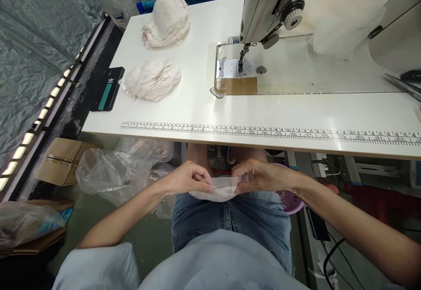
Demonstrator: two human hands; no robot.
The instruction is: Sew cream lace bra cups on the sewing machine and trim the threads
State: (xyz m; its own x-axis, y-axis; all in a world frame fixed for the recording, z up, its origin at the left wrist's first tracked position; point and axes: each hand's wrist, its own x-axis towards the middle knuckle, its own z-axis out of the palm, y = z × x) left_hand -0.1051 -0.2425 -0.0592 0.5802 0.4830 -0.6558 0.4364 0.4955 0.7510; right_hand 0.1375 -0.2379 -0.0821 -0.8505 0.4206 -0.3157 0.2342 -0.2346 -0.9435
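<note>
Over my lap, below the table edge, a small piece of sheer white fabric with a lacy patch is stretched between my two hands. My left hand pinches its left end between thumb and fingers. Its right end is gripped by my right hand in the same way. On the table ahead lie a bunched white lace piece and, behind it, a rounded white fabric bundle. The sewing machine stands at the right, its presser foot over the metal plate.
A printed ruler runs along the front of the white table. A black phone-like case sits at the left edge. Scissors lie far right. Below are clear plastic bags, a cardboard box and a pink basket.
</note>
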